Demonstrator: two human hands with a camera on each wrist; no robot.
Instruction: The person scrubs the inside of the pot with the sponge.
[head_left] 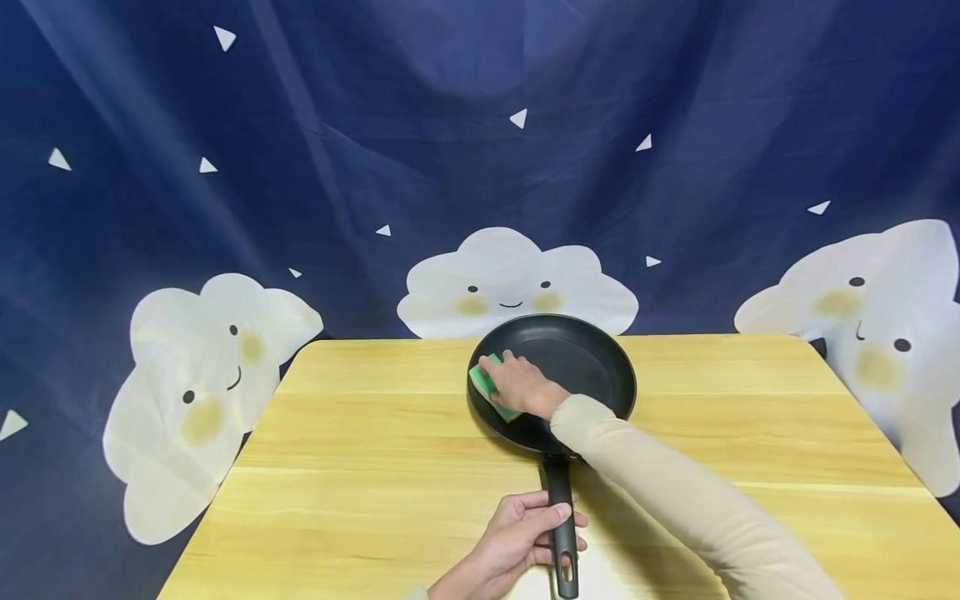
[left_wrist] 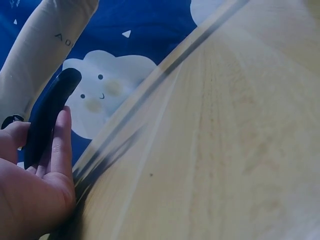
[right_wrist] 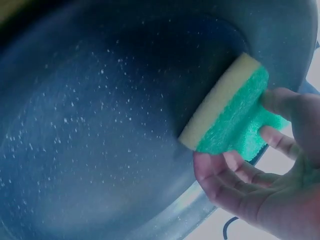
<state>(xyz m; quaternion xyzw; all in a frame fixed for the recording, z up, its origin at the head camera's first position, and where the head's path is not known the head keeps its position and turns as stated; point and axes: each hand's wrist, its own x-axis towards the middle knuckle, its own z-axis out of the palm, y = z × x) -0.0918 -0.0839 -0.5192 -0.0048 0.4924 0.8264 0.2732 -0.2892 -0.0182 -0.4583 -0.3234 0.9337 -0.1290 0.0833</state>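
Note:
A black frying pan is over the wooden table, its inside facing up and its handle toward me. My left hand grips that handle, thumb on top and fingers beneath; in the left wrist view the handle lies between thumb and fingers. My right hand holds a sponge against the pan's left inner side. In the right wrist view, the sponge shows a green scouring layer and a cream foam layer, the foam toward the pan. Small pale specks or droplets dot the dark pan surface.
A light wooden table spreads out under the pan. Behind it hangs a dark blue curtain with white triangles and smiling clouds. My right sleeve crosses over the table from the lower right.

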